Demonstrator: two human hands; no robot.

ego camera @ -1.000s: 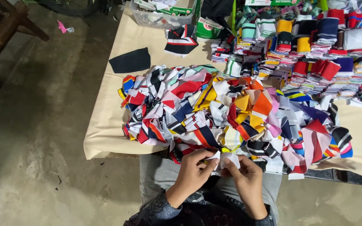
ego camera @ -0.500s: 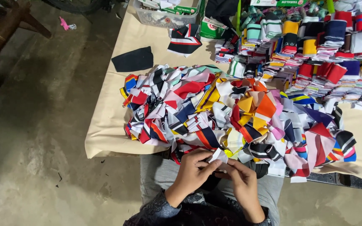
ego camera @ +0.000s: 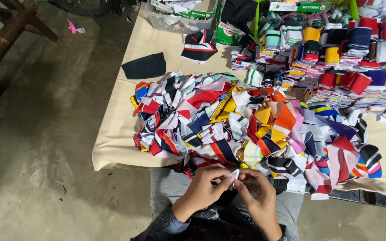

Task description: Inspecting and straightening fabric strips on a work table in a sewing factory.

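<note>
Hands meet at bottom centre: left hand point(ego camera: 204, 185) and right hand point(ego camera: 256, 194) both pinch a small white fabric scrap point(ego camera: 234, 174), just below the multicoloured fabric-strip pile point(ego camera: 246, 120) on the tan-covered table point(ego camera: 117, 134).

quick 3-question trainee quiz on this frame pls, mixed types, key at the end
1. True or false: both hands meet on one small white fabric piece at the near edge of the table.
2. What lies alone on the bare table cover, away from the loose heap of striped fabric strips? A) a black fabric piece B) a pair of scissors C) a metal ruler
3. Fill in: the neat stacks of folded bands sit on the ___ side of the table in the head view.

Key
1. True: left hand and right hand both pinch it.
2. A, the black fabric piece.
3. Right.
</note>
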